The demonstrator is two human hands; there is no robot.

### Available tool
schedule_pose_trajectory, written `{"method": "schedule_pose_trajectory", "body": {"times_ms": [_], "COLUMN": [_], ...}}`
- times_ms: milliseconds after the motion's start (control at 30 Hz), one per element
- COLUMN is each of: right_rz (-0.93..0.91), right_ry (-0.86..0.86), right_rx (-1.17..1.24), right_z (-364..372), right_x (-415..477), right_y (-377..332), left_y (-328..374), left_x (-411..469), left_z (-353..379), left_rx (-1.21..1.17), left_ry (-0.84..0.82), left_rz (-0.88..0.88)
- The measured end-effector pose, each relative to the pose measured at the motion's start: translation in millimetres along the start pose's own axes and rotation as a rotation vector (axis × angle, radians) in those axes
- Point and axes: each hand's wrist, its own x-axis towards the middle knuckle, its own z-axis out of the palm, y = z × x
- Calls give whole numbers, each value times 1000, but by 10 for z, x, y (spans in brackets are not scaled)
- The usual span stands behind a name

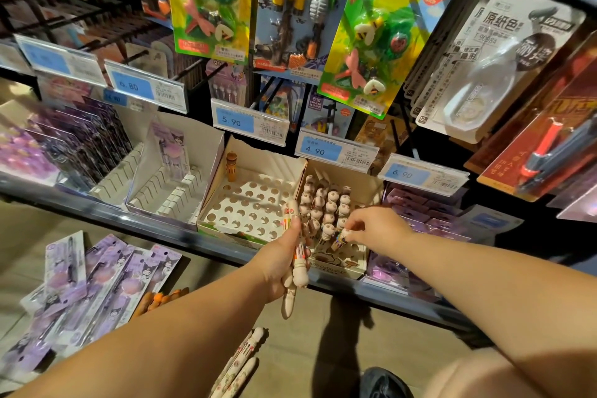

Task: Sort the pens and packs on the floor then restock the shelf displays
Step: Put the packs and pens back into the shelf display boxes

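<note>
Where the floor shows at lower left, purple carded packs (pixel 97 284) are seen lying flat and overlapping, and a cluster of orange pens (pixel 161 299) is seen just beside them to the right. On the shelf (pixel 97 203) above, further purple packs (pixel 80 139) are ranked upright at the far left. Next to these a white slotted box (pixel 200 142) is shown, in which a single purple pack (pixel 171 149) stands at the back. To its right a perforated box (pixel 268 158) is shown with its rows of round holes exposed; one brown pen (pixel 231 166) stands upright in its rear left corner. In front of this box the left hand (pixel 284 255) is held, its fingers curled round a bundle of cream character pens (pixel 295 265), whose ends project above and below the fist. Below it, on the floor, loose cream pens (pixel 239 362) are seen lying. The adjoining pen box (pixel 339 263) is largely filled with upright cream pens (pixel 326 207). Over its front row the right hand (pixel 374 226) is placed, and a single pen (pixel 344 236) is pinched by its cap between thumb and fingertips; whether its tip is seated in a hole cannot be told. Blue price tags (pixel 235 121) are fixed along the rail above, and eraser cards (pixel 361 42) are hung behind them.
</note>
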Motion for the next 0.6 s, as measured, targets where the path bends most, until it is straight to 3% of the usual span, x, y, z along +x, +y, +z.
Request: {"method": "schedule_pose_trajectory", "body": {"times_ms": [300, 467, 600], "right_rz": [-34, -88, -122], "right_ry": [-137, -60, -340], "right_rx": [-92, 177, 363], "right_z": [29, -32, -55], "right_x": [71, -45, -211], "right_y": [1, -157, -326], "left_y": [-19, 15, 39], "left_x": [6, -47, -64], "left_z": [56, 133, 182], "left_rx": [26, 7, 11], "left_ry": [-59, -19, 11], "left_rz": [-30, 14, 94]}}
